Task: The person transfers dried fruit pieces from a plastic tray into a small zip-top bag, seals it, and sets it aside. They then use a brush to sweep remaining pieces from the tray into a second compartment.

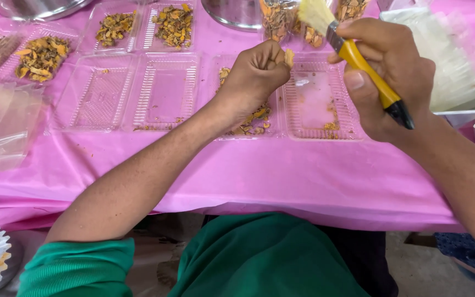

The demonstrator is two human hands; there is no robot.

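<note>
Pinching a small yellow-orange dried slice (289, 57) in our curled left hand (257, 74), our right hand (388, 77) wrapped around a yellow-handled pale-bristled brush (353, 58), both above a clear hinged plastic tray (317, 99) on pink tablecloth (281, 176), slice mostly hidden by fingers, bristle tips cut off at the top edge.

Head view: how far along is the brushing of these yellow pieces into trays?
Done: three far trays hold yellow-orange pieces. In hand: left hand pinches one small piece; right hand holds the yellow-handled brush beside it. Left: the open near tray holds only crumbs.
</note>
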